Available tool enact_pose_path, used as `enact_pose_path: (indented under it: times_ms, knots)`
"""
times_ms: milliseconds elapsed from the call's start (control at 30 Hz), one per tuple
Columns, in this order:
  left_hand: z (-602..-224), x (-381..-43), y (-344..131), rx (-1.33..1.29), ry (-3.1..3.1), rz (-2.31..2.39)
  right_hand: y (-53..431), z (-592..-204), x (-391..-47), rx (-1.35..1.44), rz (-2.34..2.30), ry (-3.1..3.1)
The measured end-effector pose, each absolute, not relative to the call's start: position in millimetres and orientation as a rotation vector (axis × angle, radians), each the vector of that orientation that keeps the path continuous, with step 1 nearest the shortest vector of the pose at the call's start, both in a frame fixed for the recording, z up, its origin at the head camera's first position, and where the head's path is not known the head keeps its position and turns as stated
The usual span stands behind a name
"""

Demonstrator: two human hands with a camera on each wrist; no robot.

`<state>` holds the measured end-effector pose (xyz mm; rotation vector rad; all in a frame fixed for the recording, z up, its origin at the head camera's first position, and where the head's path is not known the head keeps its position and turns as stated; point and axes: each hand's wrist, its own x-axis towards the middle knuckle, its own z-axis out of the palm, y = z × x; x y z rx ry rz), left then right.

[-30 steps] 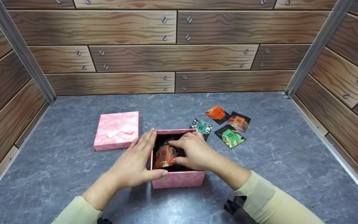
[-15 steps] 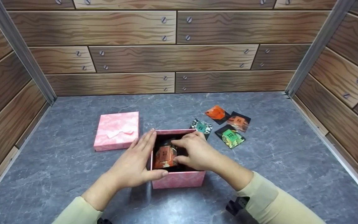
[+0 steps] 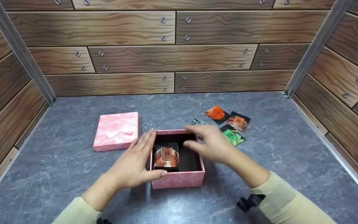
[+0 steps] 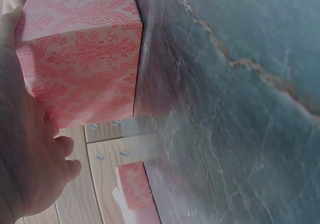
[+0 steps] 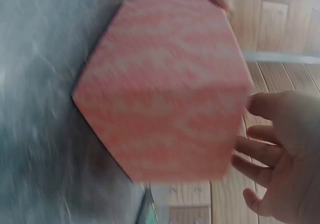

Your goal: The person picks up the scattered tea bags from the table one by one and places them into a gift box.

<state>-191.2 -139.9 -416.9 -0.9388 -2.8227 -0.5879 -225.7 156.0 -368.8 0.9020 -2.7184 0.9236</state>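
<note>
Pink box point(image 3: 178, 180), packet point(image 3: 166, 160) inside
Left hand point(image 3: 132, 166) touches nine o'clock side, fingers straight; right hand point(image 3: 213, 143) at two o'clock, fingers loosely spread.

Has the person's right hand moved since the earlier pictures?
Yes. Judged against the pink box, the right hand has moved right and farther from the person, away from the packet inside.

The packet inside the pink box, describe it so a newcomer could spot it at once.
On the gray marbled table stands an open pink box, the left hand against it. Inside its left half lies a black packet with a red-orange picture and a reddish label. Unlike the scattered packets on the table, it lies within the box.
</note>
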Motion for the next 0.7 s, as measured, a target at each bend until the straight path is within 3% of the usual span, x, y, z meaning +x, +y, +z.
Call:
enact_pose_path:
  times_ms: [367,700]
  knots:
    - [-415.9,-192.1,-140.3,-0.929,-2.839,-0.578,244.3,-354.0,-268.3,0.488,1.269,-2.554]
    - [-416.8,-191.8,-140.0,-0.928,-2.847,-0.583,321.2,-386.5,-300.9,0.262,1.283,-2.590]
